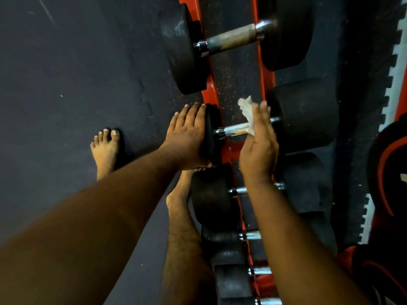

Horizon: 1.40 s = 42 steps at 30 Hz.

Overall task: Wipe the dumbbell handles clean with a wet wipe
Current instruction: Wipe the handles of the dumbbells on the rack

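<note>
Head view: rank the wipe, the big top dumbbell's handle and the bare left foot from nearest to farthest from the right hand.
1. Wipe, pressed under the right hand against the handle being cleaned.
2. Big dumbbell handle, up the rack, above the hand.
3. Left foot, on the floor far to the left, beyond the left hand.

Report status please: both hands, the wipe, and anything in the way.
Left hand flat on near dumbbell head, steadying. Right hand presses wet wipe on the handle, fingers straight. Nothing blocks the handle.
</note>
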Tool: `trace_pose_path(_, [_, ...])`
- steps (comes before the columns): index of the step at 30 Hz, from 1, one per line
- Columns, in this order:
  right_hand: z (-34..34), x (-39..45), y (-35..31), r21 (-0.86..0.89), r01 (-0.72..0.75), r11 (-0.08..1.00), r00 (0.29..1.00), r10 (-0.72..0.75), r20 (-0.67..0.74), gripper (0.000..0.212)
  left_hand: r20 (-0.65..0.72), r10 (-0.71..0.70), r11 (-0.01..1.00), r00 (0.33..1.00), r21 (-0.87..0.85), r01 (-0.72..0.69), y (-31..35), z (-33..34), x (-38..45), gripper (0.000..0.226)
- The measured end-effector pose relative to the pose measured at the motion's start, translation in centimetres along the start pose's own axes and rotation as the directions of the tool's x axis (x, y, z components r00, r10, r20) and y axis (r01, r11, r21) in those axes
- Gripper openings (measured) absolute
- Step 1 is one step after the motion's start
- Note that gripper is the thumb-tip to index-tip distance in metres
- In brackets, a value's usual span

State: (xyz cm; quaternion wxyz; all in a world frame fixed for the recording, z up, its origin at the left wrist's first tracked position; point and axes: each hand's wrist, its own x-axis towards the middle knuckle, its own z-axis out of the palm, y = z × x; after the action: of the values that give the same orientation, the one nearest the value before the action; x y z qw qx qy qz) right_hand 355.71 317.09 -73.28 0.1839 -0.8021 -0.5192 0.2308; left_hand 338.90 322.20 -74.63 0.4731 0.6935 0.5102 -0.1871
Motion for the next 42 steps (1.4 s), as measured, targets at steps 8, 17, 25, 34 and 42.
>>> trace_pose_path(8, [2.1,-1.2,2.6,-0.477,0.588,0.654,0.735,-0.185,0.652,0.068,0.015,0.003,1.0,1.0,-0.019,-0.003,0.1,-0.2,0.0,0.154])
trace_pose_path(17, [2.4,-0.6,0.6,-0.584,0.508,0.633,0.786,-0.063,0.615,0.059,0.016,-0.003,1.0,1.0,-0.02,0.003,0.2,-0.3,-0.1,0.154])
trace_pose_path(25, [3.2,4.7,-0.3,-0.547,0.628,0.554,0.631,0.049,0.774,0.034,0.023,0.008,1.0,1.0,-0.005,-0.008,0.2,-0.3,-0.1,0.154])
trace_pose_path(34, [1.4,6.5,1.2,-0.6,0.603,0.525,0.638,0.133,0.758,0.026,-0.001,0.01,1.0,1.0,0.001,-0.01,-0.1,0.2,0.1,0.155])
trace_pose_path(42, [-0.8,0.7,4.3,-0.711,0.469,0.524,0.85,-0.048,0.525,0.058,-0.022,-0.005,1.0,1.0,0.006,0.005,-0.1,0.4,0.1,0.155])
